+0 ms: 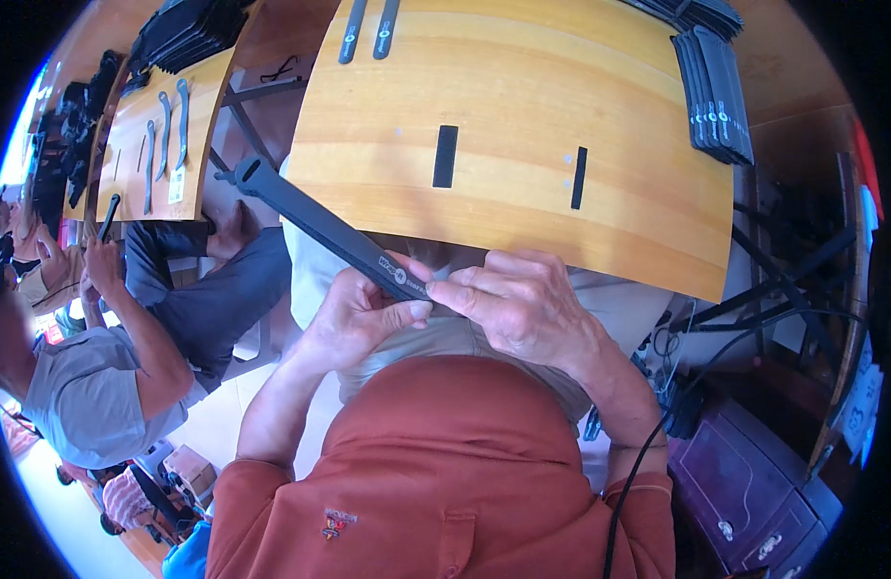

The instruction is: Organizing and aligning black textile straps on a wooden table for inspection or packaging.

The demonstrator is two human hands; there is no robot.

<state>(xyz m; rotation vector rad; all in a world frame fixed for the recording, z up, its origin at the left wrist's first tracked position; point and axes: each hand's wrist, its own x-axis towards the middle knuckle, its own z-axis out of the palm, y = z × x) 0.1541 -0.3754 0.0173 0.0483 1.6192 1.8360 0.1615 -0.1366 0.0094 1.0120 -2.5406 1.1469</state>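
Observation:
A long dark grey strap point(315, 220) with a slotted, rounded far end and pale printing near its other end slants across my lap, just off the table's front edge. My left hand point(354, 320) is closed around its near end, thumb on top. At that same end, the fingers of my right hand point(523, 307) are pinched together against the strap; the exact fingertip contact is partly hidden. Two short black strips, a wider one point(445, 156) and a narrower one point(579, 179), lie apart on the wooden table point(513, 87).
Two grey straps point(366, 31) lie at the table's far left. A stack of dark straps point(713, 96) sits on the right edge. To the left, a seated person point(108, 376) works at another table point(199, 106). A purple cabinet point(740, 473) and a black cable point(641, 454) are at right.

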